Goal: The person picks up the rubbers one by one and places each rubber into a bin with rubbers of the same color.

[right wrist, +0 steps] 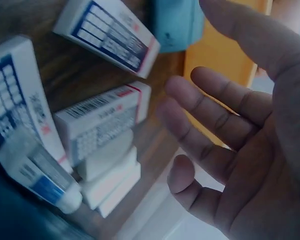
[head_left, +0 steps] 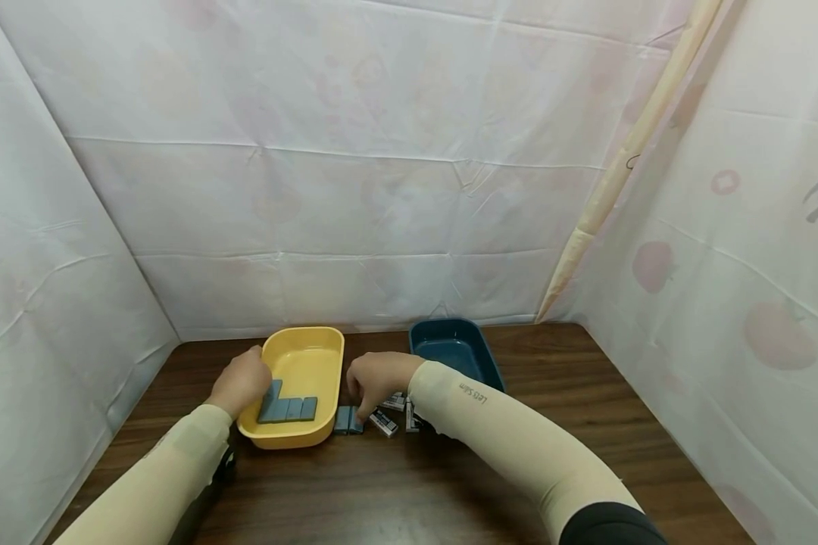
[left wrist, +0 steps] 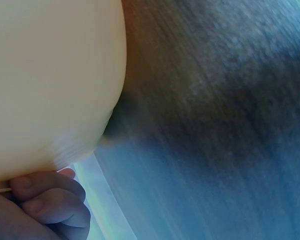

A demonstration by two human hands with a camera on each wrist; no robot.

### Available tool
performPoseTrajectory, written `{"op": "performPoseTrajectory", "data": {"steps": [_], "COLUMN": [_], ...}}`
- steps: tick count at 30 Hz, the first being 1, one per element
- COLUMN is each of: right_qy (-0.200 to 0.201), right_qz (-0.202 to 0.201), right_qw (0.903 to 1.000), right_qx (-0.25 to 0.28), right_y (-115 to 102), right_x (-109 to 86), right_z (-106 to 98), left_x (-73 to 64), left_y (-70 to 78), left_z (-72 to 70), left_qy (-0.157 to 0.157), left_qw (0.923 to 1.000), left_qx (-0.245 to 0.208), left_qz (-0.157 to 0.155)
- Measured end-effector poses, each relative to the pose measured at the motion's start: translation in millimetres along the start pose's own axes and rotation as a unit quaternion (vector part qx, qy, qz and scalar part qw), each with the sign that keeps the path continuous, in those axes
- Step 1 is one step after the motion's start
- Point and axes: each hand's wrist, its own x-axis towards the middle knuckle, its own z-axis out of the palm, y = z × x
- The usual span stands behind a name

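My left hand [head_left: 241,381] grips the left rim of a yellow tray [head_left: 308,339]. In the left wrist view its fingers [left wrist: 55,205] curl at the edge of a pale rounded surface. Several flat blue-grey boxes [head_left: 295,409] lie in the tray's near half. My right hand [head_left: 375,378] is just right of the tray, over two more blue-grey boxes [head_left: 342,420], thumb close to one; contact is unclear. In the right wrist view its fingers are loosely bent and hold nothing. White boxes with blue print [right wrist: 115,37] lie beside it, near a blue box [right wrist: 177,25].
A dark blue tray [head_left: 454,348] stands right of the right hand, partly behind the forearm. A small white-capped tube [right wrist: 40,172] and several white blocks [right wrist: 110,180] lie by the printed boxes. The wooden table [head_left: 354,492] meets white curtains [head_left: 368,212] at the back and sides.
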Motion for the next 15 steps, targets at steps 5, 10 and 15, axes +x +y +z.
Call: {"op": "performPoseTrajectory", "data": {"steps": [5, 10, 15], "right_qy": [-0.005, -0.002, 0.004], "right_qz": [-0.011, -0.007, -0.003], "right_qw": [0.9999, 0.9999, 0.9999], "right_qx": [-0.006, -0.012, -0.010], "right_y": [0, -1, -3], "right_x": [3.0, 5.2, 5.2], "right_z": [9, 14, 16], "left_x": [0.2, 0.8, 2.2], "left_y": [-1.0, -4.0, -6.2], "left_z": [0.4, 2.6, 3.9], "left_qy": [0.002, 0.008, 0.012], "left_qw": [1.0000, 0.9999, 0.9997], "left_qx": [0.003, 0.003, 0.007], "left_qz": [0.003, 0.014, 0.018]}}
